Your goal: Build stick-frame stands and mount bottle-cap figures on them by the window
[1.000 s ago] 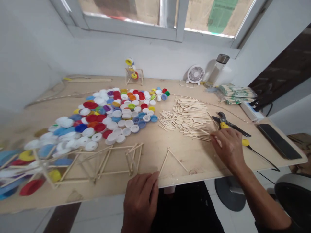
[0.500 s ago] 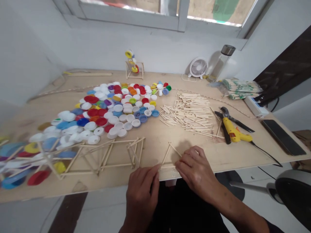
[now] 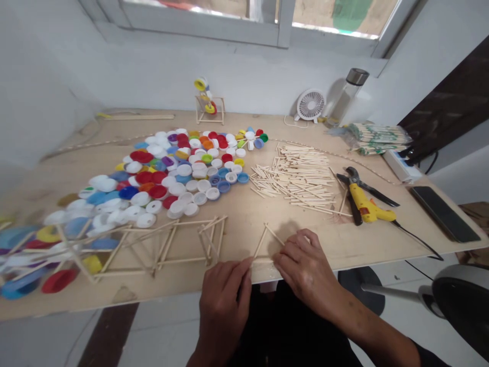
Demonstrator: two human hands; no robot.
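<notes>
A small triangle of thin wooden sticks [image 3: 260, 241] lies at the table's front edge, between my hands. My left hand [image 3: 226, 288] has its fingers closed at the triangle's lower left corner. At the lower right corner, the fingers of my right hand [image 3: 301, 262] pinch the stick ends and hide that joint. The triangle's top corner points away from me. Left of it stand glued stick frames [image 3: 187, 261]. Beyond my right hand is a pile of loose wooden sticks [image 3: 301, 176].
Many coloured bottle caps [image 3: 183, 171] cover the left and middle. At the right lie a yellow glue gun [image 3: 369, 206], black-handled pliers [image 3: 376, 193] and a phone [image 3: 443, 214]. A white fan [image 3: 311, 105], a bottle [image 3: 347, 97] and a stick stand with caps [image 3: 210, 109] are at the back.
The view has shifted very slightly. Both hands keep their hold on the stick triangle, with hardly any movement.
</notes>
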